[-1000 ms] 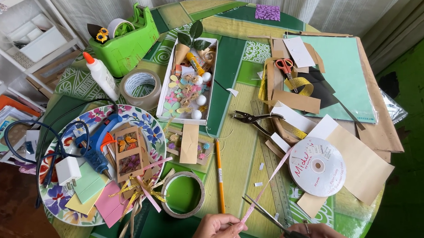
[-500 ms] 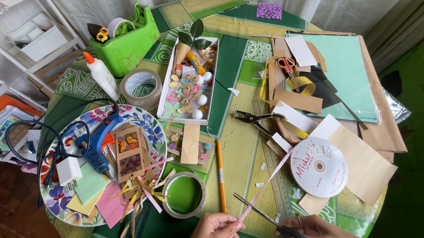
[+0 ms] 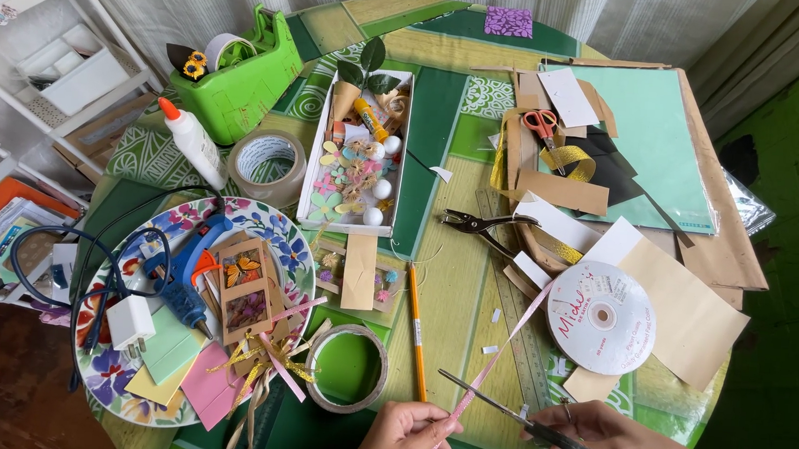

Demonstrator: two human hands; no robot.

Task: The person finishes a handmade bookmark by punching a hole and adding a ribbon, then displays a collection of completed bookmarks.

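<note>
A round table covered with a green and yellow patterned cloth (image 3: 451,284) fills the view, with pale curtains behind it, white shelves at the left and a green floor at the right. It is crowded: a flowered round plate (image 3: 103,377) holding a blue glue gun (image 3: 185,270), a white rectangular tray of small paper flowers (image 3: 357,161), a green plastic tape dispenser (image 3: 246,78), a white glue bottle with an orange cap (image 3: 190,140), a silver disc (image 3: 601,316) and brown and teal paper sheets (image 3: 667,149). The only open strip lies near the front edge, beside an orange pencil (image 3: 415,333).

There the left hand (image 3: 403,438) pinches the lower end of a long pink paper strip (image 3: 493,367), which slants up to the right. The right hand (image 3: 605,431) grips dark-handled scissors (image 3: 522,419), blades parted, tips just left of the strip.

Compared with 0.5 s ago, both hands sit about where they were; the scissor blades still cross the strip.
</note>
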